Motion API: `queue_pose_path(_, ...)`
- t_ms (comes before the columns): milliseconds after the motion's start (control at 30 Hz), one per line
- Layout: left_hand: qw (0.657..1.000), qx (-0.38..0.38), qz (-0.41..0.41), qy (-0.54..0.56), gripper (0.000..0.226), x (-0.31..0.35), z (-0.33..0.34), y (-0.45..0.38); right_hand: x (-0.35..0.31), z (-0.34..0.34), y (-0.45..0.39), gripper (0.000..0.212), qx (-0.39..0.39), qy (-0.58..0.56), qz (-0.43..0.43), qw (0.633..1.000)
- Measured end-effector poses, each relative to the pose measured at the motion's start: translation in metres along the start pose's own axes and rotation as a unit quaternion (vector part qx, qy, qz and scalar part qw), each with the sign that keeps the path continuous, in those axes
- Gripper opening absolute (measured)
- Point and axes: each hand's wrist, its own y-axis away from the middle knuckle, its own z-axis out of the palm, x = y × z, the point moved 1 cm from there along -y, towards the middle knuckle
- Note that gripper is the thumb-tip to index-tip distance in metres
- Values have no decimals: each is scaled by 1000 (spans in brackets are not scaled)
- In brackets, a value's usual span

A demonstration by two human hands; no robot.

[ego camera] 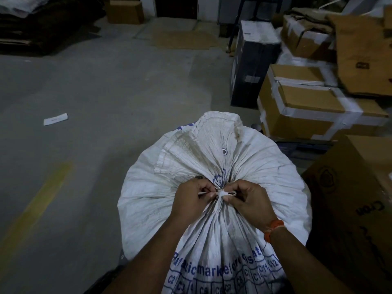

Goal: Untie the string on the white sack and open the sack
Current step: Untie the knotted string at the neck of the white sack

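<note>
A full white woven sack (265,170) with blue print stands on the floor right below me. Its neck is gathered tight and bound by a white string (224,194) knotted at the middle. My left hand (191,198) pinches the string's left end just beside the knot. My right hand (250,198) pinches the small loop on the knot's right side. The sack's loose top flap, with a metal eyelet, lies folded away from me above the knot.
Taped cardboard boxes (307,107) are stacked close on the right, with a large brown carton (350,198) right next to the sack. A black box (250,66) stands behind. Grey concrete floor (95,92) stretches left, with a paper strip (55,119) and a yellow line.
</note>
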Motion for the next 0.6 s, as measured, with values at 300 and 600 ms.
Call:
queue_pose_path(300, 1000, 21, 20, 6, 19, 7, 10, 1, -2, 1, 0, 17, -6, 2, 0, 1000)
queue_pose_path(600, 1000, 8, -4, 10, 16, 2, 3, 2, -4, -1, 1, 17, -11, 4, -12, 1000)
